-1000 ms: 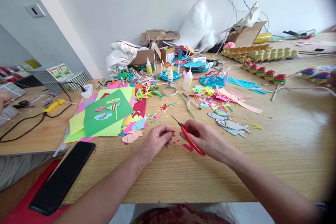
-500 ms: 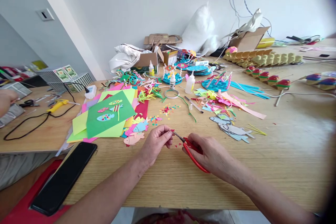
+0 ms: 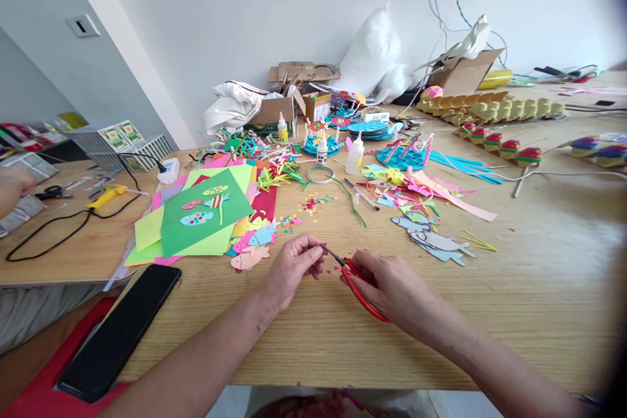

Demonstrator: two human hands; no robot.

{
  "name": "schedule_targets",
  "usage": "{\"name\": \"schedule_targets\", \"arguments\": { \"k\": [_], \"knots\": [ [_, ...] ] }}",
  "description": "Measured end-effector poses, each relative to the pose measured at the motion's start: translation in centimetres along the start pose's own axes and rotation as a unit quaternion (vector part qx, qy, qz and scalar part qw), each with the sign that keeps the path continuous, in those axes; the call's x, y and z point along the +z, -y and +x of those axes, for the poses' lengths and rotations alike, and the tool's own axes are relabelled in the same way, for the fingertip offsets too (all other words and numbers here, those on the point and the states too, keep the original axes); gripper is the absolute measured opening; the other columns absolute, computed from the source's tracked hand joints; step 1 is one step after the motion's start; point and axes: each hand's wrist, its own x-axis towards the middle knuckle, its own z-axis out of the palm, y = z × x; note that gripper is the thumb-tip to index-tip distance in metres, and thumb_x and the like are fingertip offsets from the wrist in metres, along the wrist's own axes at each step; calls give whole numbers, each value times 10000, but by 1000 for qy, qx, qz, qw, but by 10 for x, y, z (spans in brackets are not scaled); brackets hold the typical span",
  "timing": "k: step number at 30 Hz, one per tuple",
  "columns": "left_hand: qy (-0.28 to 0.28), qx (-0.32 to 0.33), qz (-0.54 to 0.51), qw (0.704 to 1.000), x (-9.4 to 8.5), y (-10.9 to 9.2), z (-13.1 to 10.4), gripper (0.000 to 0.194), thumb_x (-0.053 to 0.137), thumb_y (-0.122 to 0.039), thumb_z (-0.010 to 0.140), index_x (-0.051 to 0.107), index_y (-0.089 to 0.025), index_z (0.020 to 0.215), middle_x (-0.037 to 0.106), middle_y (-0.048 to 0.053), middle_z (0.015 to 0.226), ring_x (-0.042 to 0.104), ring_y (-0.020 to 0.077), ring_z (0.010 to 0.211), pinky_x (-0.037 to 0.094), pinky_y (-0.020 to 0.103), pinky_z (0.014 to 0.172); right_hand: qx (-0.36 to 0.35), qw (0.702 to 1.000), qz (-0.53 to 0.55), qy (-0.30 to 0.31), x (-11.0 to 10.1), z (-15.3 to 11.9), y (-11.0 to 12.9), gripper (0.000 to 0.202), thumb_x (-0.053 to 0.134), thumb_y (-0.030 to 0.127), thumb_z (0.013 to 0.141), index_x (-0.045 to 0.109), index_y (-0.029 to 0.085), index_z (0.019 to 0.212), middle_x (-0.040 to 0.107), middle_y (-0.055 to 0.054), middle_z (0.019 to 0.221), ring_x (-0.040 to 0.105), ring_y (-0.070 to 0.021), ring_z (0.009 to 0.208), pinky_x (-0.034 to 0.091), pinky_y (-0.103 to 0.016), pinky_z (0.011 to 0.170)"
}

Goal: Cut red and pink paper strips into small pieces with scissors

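Red-handled scissors (image 3: 365,294) are gripped in my right hand (image 3: 386,281), their blades pointing left toward my left fingertips. My left hand (image 3: 296,264) pinches a tiny piece of red paper (image 3: 324,245), mostly hidden by the fingers, and the blade tips meet it there. Small red paper snippets (image 3: 332,270) lie on the table between the hands. Beyond my left hand are colourful paper fish cutouts (image 3: 249,258) and scattered bits of confetti (image 3: 313,204). Further left, several decorated paper fish (image 3: 197,218) rest on a green sheet (image 3: 171,228).
A black phone (image 3: 122,333) lies at the near left. Glue bottles (image 3: 354,155), a pen (image 3: 361,196) and a tape ring (image 3: 320,174) stand or lie ahead. Grey fish cutouts (image 3: 438,241) and paper strips (image 3: 450,199) are at right. Another person's hand (image 3: 17,181) shows at far left.
Hardly anything differs. Both hands and the scissors stay in nearly the same place, with the blades still at the red paper.
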Motion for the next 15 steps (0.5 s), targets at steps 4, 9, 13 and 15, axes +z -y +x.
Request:
{"name": "schedule_targets", "arguments": {
  "k": [4,9,13,15],
  "knots": [
    [3,-24,-7,1000,0,0,0,155,560,-282,694,510,-137,708,493,-23,601,458,62,522,361,187,498,0,1000,-18,6,-1,-1,-3,262,360,365,817,513,195,691,608,-38,614,527,-136,522,259,-223,468],
    [11,-37,-2,999,0,0,1,171,572,-290,681,501,-134,687,486,-21,594,455,60,512,350,180,478,-6,1000,-2,7,2,-1,-5,256,368,348,812,520,191,678,603,-36,603,516,-129,513,274,-219,471],
    [7,-39,20,999,-1,1,3,164,558,-288,684,502,-135,693,490,-21,598,451,60,510,352,180,476,-5,999,47,16,-1,0,-7,257,382,351,799,531,184,672,578,-21,560,478,-118,483,282,-215,452],
    [-11,-30,51,998,-3,1,5,166,551,-295,683,500,-138,688,493,-21,602,452,61,510,356,180,475,1,997,75,21,-7,3,-10,270,393,369,791,539,179,667,566,-15,552,465,-116,481,286,-213,439]
  ]
}}
